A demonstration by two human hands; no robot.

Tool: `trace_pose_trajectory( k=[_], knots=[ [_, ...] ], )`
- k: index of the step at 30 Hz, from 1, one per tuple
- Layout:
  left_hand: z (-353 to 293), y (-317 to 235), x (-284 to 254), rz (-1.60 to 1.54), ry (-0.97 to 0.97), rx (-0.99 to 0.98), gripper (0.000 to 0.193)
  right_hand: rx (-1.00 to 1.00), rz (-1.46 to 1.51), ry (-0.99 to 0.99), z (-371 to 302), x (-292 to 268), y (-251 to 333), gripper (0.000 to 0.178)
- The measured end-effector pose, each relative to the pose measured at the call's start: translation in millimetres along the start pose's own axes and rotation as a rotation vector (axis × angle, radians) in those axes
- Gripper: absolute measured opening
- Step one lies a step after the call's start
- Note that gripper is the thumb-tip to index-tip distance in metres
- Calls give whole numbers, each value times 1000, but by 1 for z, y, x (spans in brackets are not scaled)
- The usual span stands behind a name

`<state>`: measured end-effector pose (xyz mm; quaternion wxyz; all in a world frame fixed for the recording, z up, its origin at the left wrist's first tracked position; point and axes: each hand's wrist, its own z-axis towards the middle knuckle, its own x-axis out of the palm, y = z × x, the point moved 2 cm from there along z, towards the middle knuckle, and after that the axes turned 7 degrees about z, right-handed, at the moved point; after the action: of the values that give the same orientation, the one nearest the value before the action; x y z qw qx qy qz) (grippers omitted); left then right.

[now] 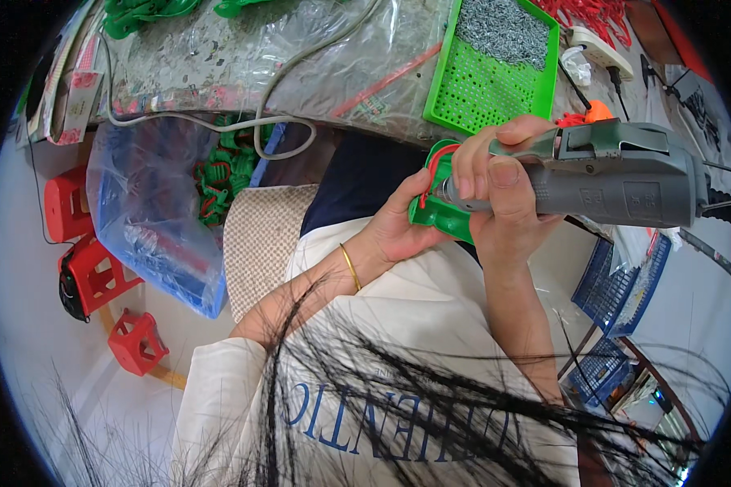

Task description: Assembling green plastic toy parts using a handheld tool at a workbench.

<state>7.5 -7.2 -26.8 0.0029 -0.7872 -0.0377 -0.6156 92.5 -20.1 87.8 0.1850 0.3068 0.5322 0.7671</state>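
Observation:
My left hand (402, 217) is closed on a green plastic part (448, 221), a curved hollow piece, held close over my lap. Along its edge lies a thin red curved piece (431, 166), next to my left fingertips. Wrapped round a grey electric screwdriver (617, 178), my right hand (503, 174) keeps the tool almost level. Its front end points left into the green part; the tip is hidden there. A metal lever runs along the tool's upper side, beneath my right fingers.
A bright green perforated tray (471, 89) with many small screws (508, 32) sits on the worktable (179, 73). A grey cable (288, 69) loops over the table edge. At left are a plastic-lined blue crate (207, 304) and red stools (134, 341); at right, a blue basket (621, 280).

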Motion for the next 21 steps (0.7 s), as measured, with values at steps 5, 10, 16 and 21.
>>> trace_pose_trajectory(
  k=[5, 10, 16, 21],
  knots=[
    [1, 0, -3, -7, 6, 9, 61, -9, -3, 23, -1, 1, -2, 25],
    [0, 0, -2, -11, -4, 9, 61, -13, -25, 54, -2, 0, -3, 24],
    [0, 1, -3, -18, 34, 9, 59, -7, 28, 65, -4, -1, -5, 24],
    [2, 0, -3, -28, 54, -4, 57, -67, -113, 141, -4, -8, -9, 25]
  ],
)
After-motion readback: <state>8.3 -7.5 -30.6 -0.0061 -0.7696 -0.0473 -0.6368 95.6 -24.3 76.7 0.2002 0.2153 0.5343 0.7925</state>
